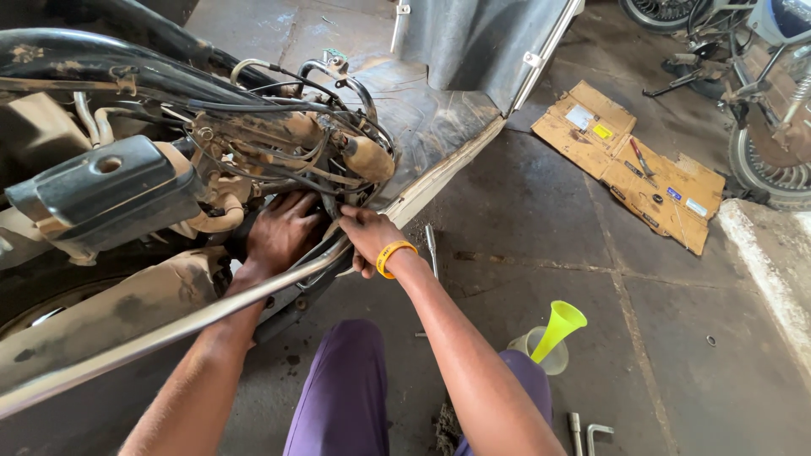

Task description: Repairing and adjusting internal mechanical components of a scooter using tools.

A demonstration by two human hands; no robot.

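Observation:
A stripped scooter [127, 194] with dusty engine parts, black cables and hoses fills the left half of the head view. My left hand [283, 232] reaches under the cable bundle [287, 127] and rests flat on a dark part inside the frame. My right hand [365, 236], with a yellow wristband [394, 256], grips the scooter's metal frame rail [211, 308] near the footboard edge. Its fingertips are tucked in among the cables, hidden from view. My purple trousers [346, 397] show at the bottom.
A yellow funnel in a clear cup [553, 333] stands on the stone floor to the right. Metal wrenches [587, 435] lie near my knee, another tool [432, 247] by the footboard. Flattened cardboard with small tools [629, 165] lies further right. Another motorcycle [760, 93] stands at top right.

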